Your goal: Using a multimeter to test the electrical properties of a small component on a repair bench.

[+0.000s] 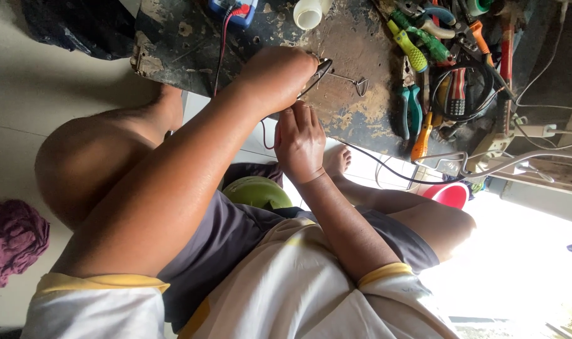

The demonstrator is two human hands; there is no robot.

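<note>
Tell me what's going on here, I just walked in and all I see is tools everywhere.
A person sits at a worn, stained workbench. Their left hand holds a dark clip-like tool over the bench, while the right hand rests at the bench edge beside a thin dark wire. Pliers, screwdrivers and cables lie piled to the right. A green round thing sits by their lap.

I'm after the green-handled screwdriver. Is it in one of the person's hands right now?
No. The green-handled screwdriver lies in the tool pile, away from the left hand and right hand.
</note>
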